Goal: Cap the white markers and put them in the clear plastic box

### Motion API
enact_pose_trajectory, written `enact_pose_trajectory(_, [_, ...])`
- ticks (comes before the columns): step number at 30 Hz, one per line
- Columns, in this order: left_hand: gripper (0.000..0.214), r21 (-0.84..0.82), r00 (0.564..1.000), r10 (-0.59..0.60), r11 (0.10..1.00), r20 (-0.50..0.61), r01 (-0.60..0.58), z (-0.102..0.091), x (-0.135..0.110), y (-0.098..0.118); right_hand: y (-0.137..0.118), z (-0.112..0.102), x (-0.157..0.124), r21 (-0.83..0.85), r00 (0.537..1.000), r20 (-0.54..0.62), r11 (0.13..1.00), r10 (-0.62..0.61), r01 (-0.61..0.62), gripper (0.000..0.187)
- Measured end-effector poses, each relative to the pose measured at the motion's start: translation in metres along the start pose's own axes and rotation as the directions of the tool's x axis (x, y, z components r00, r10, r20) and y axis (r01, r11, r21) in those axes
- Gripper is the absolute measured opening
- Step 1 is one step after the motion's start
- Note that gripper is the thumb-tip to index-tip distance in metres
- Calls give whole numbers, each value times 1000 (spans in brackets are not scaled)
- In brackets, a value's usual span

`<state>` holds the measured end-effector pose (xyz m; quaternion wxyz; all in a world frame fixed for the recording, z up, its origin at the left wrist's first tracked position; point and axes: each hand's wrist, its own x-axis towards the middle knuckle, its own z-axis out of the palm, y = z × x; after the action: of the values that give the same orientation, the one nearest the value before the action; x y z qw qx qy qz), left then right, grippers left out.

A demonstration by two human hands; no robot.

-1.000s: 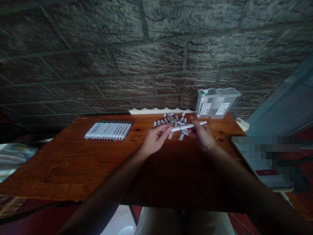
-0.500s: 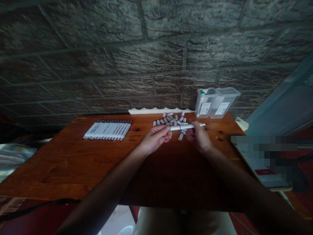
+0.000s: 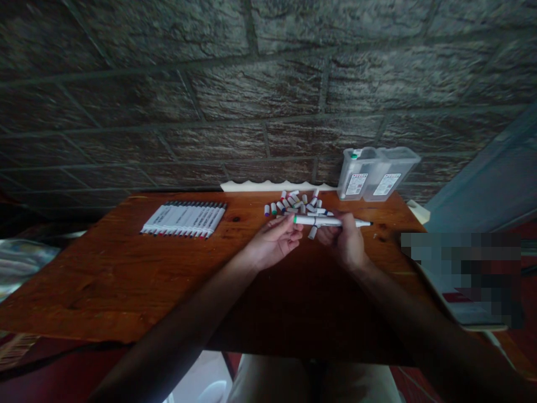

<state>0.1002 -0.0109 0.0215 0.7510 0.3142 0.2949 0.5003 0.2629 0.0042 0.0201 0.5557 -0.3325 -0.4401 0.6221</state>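
A white marker lies nearly level between my two hands above the wooden table. My left hand pinches its green-ended left end between thumb and fingertips, the other fingers loosely curled. Wrapped around the right part of the barrel is my right hand, and a dark tip sticks out beyond it. Just behind the hands lies a loose heap of short white marker caps with coloured ends, partly hidden by the marker and fingers. To the left, a neat row of white markers lies side by side, dark ends toward the wall.
Two clear plastic cases with labels stand at the back right, a green-ended piece inside the left one. A white wavy-edged strip runs along the stone-patterned wall. A partly pixelated flat object sits beyond the right table edge.
Both hands and the marker have shifted slightly right in the view, the right hand more so. More of the barrel shows between the hands. The camera view has also moved a little.
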Motion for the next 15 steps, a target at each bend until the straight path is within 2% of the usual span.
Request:
enact_pose_trajectory(7, [26,-88,999,-12,996,38,15,15,-7,-1,-3,8,-7,112,999,-36,993,-21,25,51])
enact_pose_trajectory(11, [25,-37,1000,11,999,-25,-11,10,-2,0,0,0,0,47,1000,-26,999,-14,15,50])
enact_pose_trajectory(15, [28,94,995,98,991,7,-98,4,3,0,0,-11,8,-92,999,-47,996,-20,15,52])
